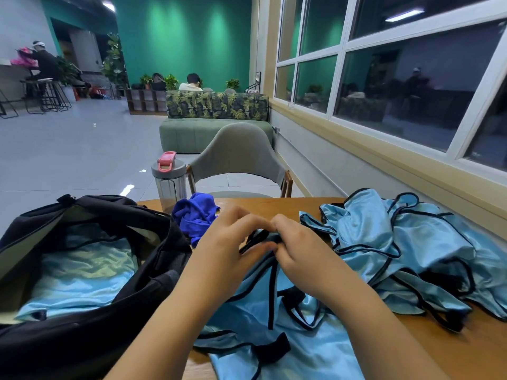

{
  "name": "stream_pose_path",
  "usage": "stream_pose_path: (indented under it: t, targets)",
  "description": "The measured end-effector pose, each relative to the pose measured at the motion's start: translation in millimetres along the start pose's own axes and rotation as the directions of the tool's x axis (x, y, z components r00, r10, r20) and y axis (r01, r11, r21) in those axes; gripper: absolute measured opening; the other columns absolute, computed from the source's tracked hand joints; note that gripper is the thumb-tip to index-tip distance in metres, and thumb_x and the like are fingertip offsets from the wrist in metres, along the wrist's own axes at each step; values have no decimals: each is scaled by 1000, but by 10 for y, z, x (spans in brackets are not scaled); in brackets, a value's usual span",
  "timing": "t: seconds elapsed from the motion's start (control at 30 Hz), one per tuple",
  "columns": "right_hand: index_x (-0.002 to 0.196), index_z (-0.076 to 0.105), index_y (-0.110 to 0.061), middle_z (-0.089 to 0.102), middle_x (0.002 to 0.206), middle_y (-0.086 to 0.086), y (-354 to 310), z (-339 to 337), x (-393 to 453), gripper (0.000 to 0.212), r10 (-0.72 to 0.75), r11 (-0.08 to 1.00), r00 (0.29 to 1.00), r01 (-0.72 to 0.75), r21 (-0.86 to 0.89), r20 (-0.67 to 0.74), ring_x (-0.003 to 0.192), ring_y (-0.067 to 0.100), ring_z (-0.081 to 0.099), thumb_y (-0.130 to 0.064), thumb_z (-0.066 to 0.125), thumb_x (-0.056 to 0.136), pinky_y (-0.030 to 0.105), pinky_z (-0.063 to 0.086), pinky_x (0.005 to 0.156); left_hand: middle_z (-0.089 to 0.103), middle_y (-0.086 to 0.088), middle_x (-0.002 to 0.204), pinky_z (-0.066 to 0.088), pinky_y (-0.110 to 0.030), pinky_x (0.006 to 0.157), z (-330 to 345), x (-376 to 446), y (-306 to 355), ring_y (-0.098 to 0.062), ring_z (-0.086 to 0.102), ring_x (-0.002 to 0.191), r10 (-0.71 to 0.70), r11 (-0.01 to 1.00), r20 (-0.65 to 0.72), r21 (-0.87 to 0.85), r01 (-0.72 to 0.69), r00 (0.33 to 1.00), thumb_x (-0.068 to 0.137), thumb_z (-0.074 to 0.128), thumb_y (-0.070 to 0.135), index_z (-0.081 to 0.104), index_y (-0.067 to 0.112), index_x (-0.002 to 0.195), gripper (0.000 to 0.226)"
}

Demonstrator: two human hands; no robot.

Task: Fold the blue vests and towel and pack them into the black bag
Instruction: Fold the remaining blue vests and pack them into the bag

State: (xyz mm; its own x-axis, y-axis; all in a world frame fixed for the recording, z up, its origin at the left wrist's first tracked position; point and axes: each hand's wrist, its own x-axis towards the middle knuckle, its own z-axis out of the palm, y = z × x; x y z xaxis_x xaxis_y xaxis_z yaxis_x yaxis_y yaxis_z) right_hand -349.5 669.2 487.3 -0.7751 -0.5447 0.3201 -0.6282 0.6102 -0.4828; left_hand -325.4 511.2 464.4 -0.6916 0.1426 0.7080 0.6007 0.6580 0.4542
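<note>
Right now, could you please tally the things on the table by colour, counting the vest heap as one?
Black: 1, the bag
Light blue: 2, the vest held by both hands, and the heap
Dark blue: 1, the towel
Grey with pink lid: 1, the bottle
Total: 5

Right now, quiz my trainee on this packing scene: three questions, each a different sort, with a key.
1. True or false: the black bag already holds light blue fabric.
2. What do the left hand and right hand pinch? A) royal blue towel B) black trim of the vest in front C) water bottle
3. Fill in: the unfolded vest pile lies on the ____ side of the table.

Key: 1 true; 2 B; 3 right.
</note>
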Motion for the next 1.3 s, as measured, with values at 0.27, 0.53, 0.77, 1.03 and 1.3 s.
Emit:
stream_pose_path:
  t: [0.27, 0.53, 0.77, 1.03, 1.3]
  targets:
    - [77, 41, -20, 38, 58, -12, 26, 35, -42, 17, 163, 923, 986, -146, 357, -19, 50, 3, 33, -7, 50, 86, 18, 30, 50, 57, 20, 107, 49, -24, 82, 74, -68, -3, -4, 58, 102, -158, 964, -44, -224, 144, 986, 80, 68, 32, 56, 34, 80, 13]
    - [78, 45, -20, 42, 58, -12, 25, 0, -43, 14, 181, 916, 983, -173, 362, 10, 49, 2, 34, -11, 52, 87, 21, 31, 52, 68, 8, 84, 48, -31, 77, 80, -33, -66, -9, 64, 82, -290, 810, 141, -491, 321, 947, 69, 65, 44, 57, 29, 72, 17]
    - [66, 39, -18, 45, 73, 1, -94, -321, 334, 25, 164, 951, 986, -148, -272, 36, 76, 23, 49, 0, 42, 83, 31, 36, 57, 61, 5, 77, 49, -20, 71, -20, 330, 9, -4, 58, 73, -224, 926, 78, -294, 237, 972, 79, 68, -3, 58, 15, 75, 21]
    - [66, 45, -14, 44, 66, 4, -365, -885, 830, 26, 118, 993, 990, -117, 30, -73, 65, 19, 41, 4, 38, 84, 31, 32, 56, 60, -8, 82, 49, -31, 71, -143, 794, 68, -18, 55, 76, -350, 873, -52, -380, 306, 935, 81, 71, 11, 52, 10, 90, 21]
    - [91, 51, -18, 51, 78, 0, -643, -1349, 959, 18, -34, 999, 993, 35, 1, -109, 73, 14, 46, -16, 36, 99, 31, 34, 64, 64, -5, 84, 54, -40, 71, -395, 1110, 272, -22, 62, 74, -291, 893, -149, -398, 212, 945, 80, 74, 16, 52, 19, 89, 24]
